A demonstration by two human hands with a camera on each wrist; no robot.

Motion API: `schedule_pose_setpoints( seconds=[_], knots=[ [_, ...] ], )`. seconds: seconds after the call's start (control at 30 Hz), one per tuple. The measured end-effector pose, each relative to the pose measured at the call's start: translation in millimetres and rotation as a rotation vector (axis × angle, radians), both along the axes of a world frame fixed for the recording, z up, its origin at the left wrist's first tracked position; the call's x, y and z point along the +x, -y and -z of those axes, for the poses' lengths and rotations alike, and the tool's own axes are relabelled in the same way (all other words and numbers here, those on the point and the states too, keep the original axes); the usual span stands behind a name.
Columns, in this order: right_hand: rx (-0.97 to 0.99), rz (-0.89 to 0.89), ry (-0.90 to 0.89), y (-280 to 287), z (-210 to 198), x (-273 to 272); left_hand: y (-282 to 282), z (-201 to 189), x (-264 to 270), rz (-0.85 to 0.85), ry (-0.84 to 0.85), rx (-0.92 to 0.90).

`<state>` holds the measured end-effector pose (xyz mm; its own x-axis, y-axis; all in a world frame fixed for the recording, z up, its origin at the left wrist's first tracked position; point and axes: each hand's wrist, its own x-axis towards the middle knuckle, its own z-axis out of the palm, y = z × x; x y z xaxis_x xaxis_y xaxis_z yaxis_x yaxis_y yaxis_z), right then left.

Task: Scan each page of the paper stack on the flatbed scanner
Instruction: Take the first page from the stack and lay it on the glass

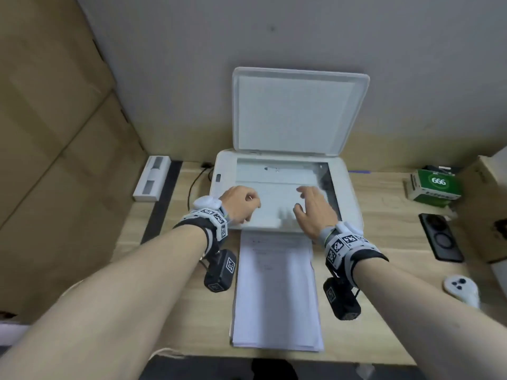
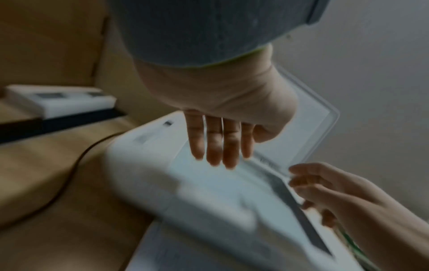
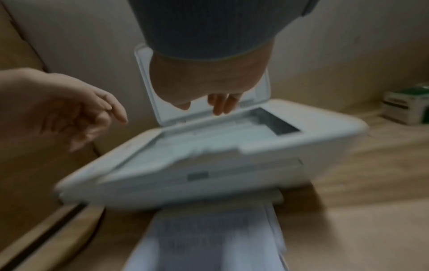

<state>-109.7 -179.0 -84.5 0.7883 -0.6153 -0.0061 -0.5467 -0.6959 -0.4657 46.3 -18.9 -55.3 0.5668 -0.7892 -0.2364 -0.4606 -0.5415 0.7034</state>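
Observation:
A white flatbed scanner (image 1: 223, 171) stands at the back of the wooden desk, its lid (image 1: 299, 113) raised against the wall. A white sheet (image 1: 274, 198) lies on the glass, leaving a dark strip of glass bare on the right. My left hand (image 1: 241, 205) is over the sheet's left part, fingers straight and hanging down (image 2: 218, 157), holding nothing. Over the sheet's right part, my right hand (image 1: 312, 205) is spread with relaxed fingers (image 3: 220, 104). Blur hides whether either hand touches the sheet. The paper stack (image 1: 274, 292) lies on the desk in front of the scanner.
A white box (image 1: 152, 178) and a black cable (image 1: 194, 185) lie left of the scanner. To its right are a green carton (image 1: 433, 185), a black phone (image 1: 440, 237) and a white controller (image 1: 461, 289). Cardboard (image 1: 55, 105) lines the left side.

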Motion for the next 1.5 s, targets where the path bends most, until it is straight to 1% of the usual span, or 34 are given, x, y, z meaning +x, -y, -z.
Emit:
schedule_pose_setpoints(
  seconds=[0.07,0.13,0.2,0.27,0.33,0.43,0.53,0.63,0.8,0.93,1.0,1.07,1.17,1.23,1.4,1.5],
  knots=[
    [0.057,-0.002,0.006,-25.2,25.3,-31.9,-18.7,23.7,-18.2,-0.020,-0.029,0.009],
    [0.109,0.019,-0.084,-52.9,57.6,-68.5,-42.2,56.5,-44.3,-0.041,-0.068,0.040],
    [0.181,0.078,-0.150,-75.2,87.3,-96.0,-64.2,85.7,-63.2,-0.073,-0.090,0.129],
    [0.246,0.145,-0.172,-89.6,111.9,-116.4,-79.2,116.1,-75.1,-0.117,-0.082,0.223],
    [0.324,0.233,-0.157,-95.7,121.0,-128.8,-90.1,138.6,-79.8,-0.186,-0.079,0.306],
    [0.413,0.380,-0.149,-92.7,140.5,-142.2,-97.9,168.6,-98.5,-0.243,-0.126,0.376],
    [0.452,0.397,-0.115,-95.1,147.6,-146.7,-103.0,182.8,-113.8,-0.250,-0.113,0.391],
    [0.431,0.391,-0.114,-101.8,152.9,-149.9,-108.6,189.2,-122.7,-0.231,-0.048,0.409],
    [0.416,0.377,-0.152,-126.0,159.8,-172.2,-129.9,189.1,-153.7,-0.246,-0.044,0.425],
    [0.414,0.359,-0.160,-132.3,159.5,-174.0,-140.9,188.4,-163.4,-0.276,-0.044,0.429],
    [0.404,0.399,-0.133,-127.6,158.7,-177.0,-142.8,187.9,-167.1,-0.287,-0.032,0.434],
    [0.406,0.482,-0.120,-123.3,154.8,-178.7,-142.7,189.1,-167.3,-0.302,-0.022,0.438],
    [0.415,0.532,-0.214,-120.3,150.7,-185.4,-141.8,190.5,-169.8,-0.312,-0.021,0.437],
    [0.426,0.548,-0.233,-118.0,153.1,-188.9,-141.5,191.2,-171.8,-0.309,-0.023,0.438],
    [0.375,0.486,-0.271,-113.5,154.9,-192.4,-142.9,190.0,-170.8,-0.295,-0.009,0.466],
    [0.410,0.429,-0.292,-110.6,154.7,-195.7,-143.2,187.5,-167.3,-0.275,-0.004,0.501]
  ],
)
